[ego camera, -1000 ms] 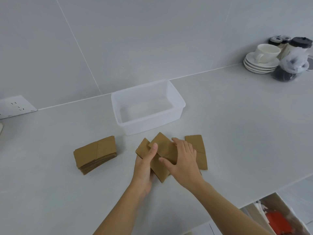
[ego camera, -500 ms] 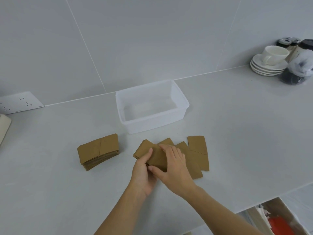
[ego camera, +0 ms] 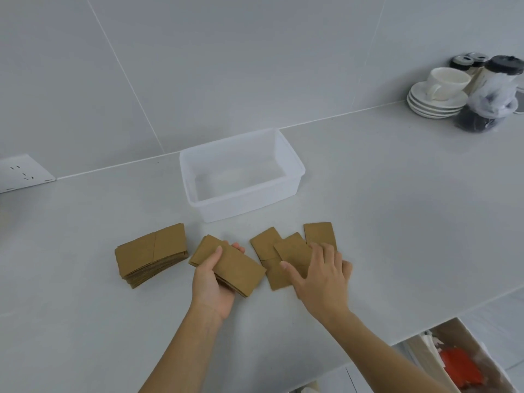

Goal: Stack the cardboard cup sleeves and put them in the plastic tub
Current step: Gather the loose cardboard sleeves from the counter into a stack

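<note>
A clear plastic tub stands empty on the white counter, near the wall. A thick stack of brown cardboard sleeves lies to its front left. My left hand grips a small stack of sleeves, thumb on top and fingers underneath. To the right, several loose sleeves lie overlapping on the counter. My right hand rests flat on them with fingers spread, covering part of the pile.
A cup on stacked saucers and dark-lidded jars stand at the back right. A wall socket sits at the left. Below the counter's front edge is an open box with red and white items.
My left hand has pulled a small stack of sleeves away to the left. My right hand has moved right onto the remaining loose sleeves, which are now spread apart from that stack.
</note>
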Motion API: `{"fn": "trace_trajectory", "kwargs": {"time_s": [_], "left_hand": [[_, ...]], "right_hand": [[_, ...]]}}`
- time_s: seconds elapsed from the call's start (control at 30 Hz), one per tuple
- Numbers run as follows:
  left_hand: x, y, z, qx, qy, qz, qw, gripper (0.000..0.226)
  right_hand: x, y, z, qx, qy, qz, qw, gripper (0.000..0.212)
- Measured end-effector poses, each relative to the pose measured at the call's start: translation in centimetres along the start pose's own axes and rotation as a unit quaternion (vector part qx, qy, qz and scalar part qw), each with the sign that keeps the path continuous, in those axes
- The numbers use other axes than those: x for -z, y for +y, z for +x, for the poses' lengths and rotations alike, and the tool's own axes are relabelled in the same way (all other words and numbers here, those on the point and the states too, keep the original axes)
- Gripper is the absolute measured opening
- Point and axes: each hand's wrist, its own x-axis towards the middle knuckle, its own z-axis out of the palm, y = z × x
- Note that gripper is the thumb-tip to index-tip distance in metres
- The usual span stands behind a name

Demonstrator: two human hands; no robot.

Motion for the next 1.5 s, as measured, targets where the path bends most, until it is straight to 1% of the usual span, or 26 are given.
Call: {"fn": "trace_trajectory", "kwargs": {"time_s": [0.1, 0.2, 0.33, 0.43, 0.57, 0.7, 0.8, 0.87, 0.97, 1.03, 1.13, 1.23, 1.3, 1.43, 1.5], "left_hand": [[-0.2, -0.2, 0.1, 0.007, 0.005, -0.001, 1.0, 0.017], [-0.3, -0.5, 0.2, 0.014, -0.002, 0.003, 1.0, 0.013], [-0.4, -0.8, 0.4, 0.02, -0.003, 0.005, 1.0, 0.012], [-0.5, -0.9, 0.6, 0.027, 0.003, 0.008, 1.0, 0.012], [-0.5, -1.0, 0.5, 0.034, 0.005, 0.011, 0.999, 0.011], [-0.6, -1.0, 0.5, 0.032, 0.014, 0.022, 0.999, 0.022], [-0.6, -0.9, 0.6, 0.028, 0.019, 0.022, 0.999, 0.026], [-0.7, -0.8, 0.6, 0.032, 0.016, 0.024, 0.999, 0.022], [-0.9, -0.9, 0.2, 0.038, -0.008, 0.041, 0.998, 0.013], [-1.0, -0.9, 0.0, 0.034, -0.02, 0.065, 0.997, 0.019], [-1.0, -0.9, -0.4, 0.026, -0.032, 0.089, 0.995, 0.044], [-0.9, -1.0, -0.7, 0.02, -0.05, 0.076, 0.996, 0.058], [-0.7, -0.9, -0.9, 0.02, -0.065, 0.064, 0.996, 0.061], [-0.1, -0.7, -1.1, 0.026, -0.066, 0.067, 0.995, 0.055], [0.2, -0.6, -1.1, 0.027, -0.059, 0.068, 0.996, 0.051]], "right_hand": [[-0.2, 0.8, 0.0, -0.037, -0.04, -0.066, 0.996, 0.076], [-0.5, 1.2, -0.2, -0.046, -0.036, -0.085, 0.995, 0.073], [-1.2, 1.4, -0.1, -0.031, -0.03, -0.086, 0.995, 0.067], [-1.2, 1.3, 0.1, -0.022, -0.007, -0.079, 0.997, 0.06], [-1.2, 1.5, 0.3, -0.025, -0.027, -0.072, 0.997, 0.059], [-1.1, 1.3, 0.3, -0.035, 0.001, -0.034, 0.999, 0.051], [-0.2, 0.7, 0.5, -0.027, 0.013, -0.007, 1.0, 0.059], [0.3, 0.4, 0.8, -0.016, -0.005, 0.014, 1.0, 0.064], [1.1, -1.0, 0.8, -0.001, -0.024, 0.048, 0.999, 0.066], [1.5, -2.1, 0.7, 0.016, -0.021, 0.057, 0.998, 0.065], [1.8, -3.7, 0.3, 0.052, -0.028, 0.076, 0.995, 0.064], [1.9, -5.1, -0.3, 0.093, -0.052, 0.091, 0.99, 0.067], [1.7, -5.9, -0.7, 0.116, -0.064, 0.103, 0.986, 0.07], [0.9, -6.9, -1.4, 0.133, -0.084, 0.119, 0.98, 0.089], [0.5, -7.1, -1.7, 0.138, -0.083, 0.12, 0.98, 0.088]]}}
